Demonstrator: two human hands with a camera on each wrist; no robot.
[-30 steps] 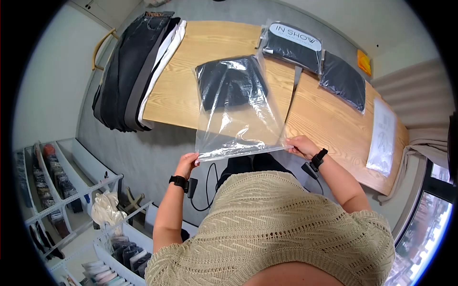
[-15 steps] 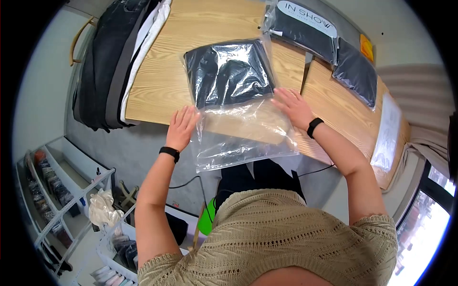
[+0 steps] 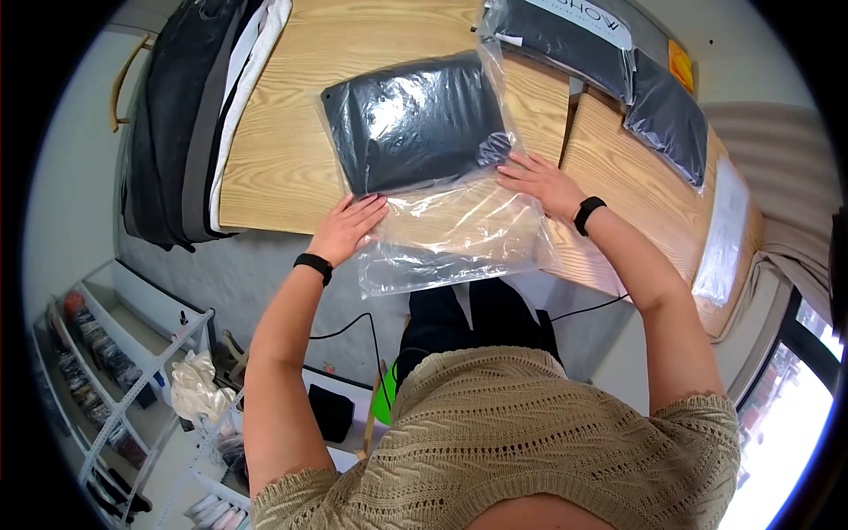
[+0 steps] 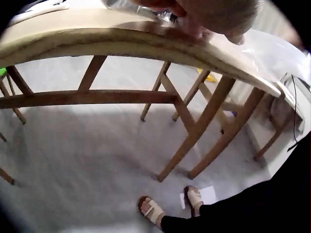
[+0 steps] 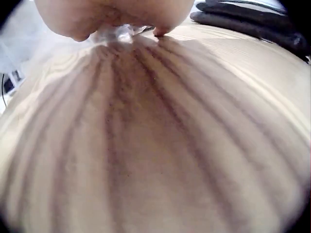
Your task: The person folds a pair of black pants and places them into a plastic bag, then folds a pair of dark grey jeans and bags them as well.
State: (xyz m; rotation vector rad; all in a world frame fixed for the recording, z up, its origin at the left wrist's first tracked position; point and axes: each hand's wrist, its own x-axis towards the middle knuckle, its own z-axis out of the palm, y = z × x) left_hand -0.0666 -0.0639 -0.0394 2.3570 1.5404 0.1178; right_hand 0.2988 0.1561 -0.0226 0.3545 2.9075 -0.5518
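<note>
A folded black garment lies inside a clear plastic bag on the wooden table. The bag's unfilled end hangs past the front edge, toward the person's legs. My left hand rests with straight fingers on the film at the garment's lower left corner. On the other side, my right hand touches the bag by the lower right corner, fingers spread. Below its wrist camera the left hand shows only in part, over the table's edge. In the right wrist view the right hand has its fingertips down at the tabletop.
Dark and white garments are stacked along the table's left side. Bagged black garments lie at the back right, with a flat clear package on the right-hand tabletop. Shelving stands at lower left. Table legs show below.
Both hands have let go of the bag's near edge, moved forward and come down flat at the garment's near corners. The garment looks flatter and squarer, and the head view has shifted.
</note>
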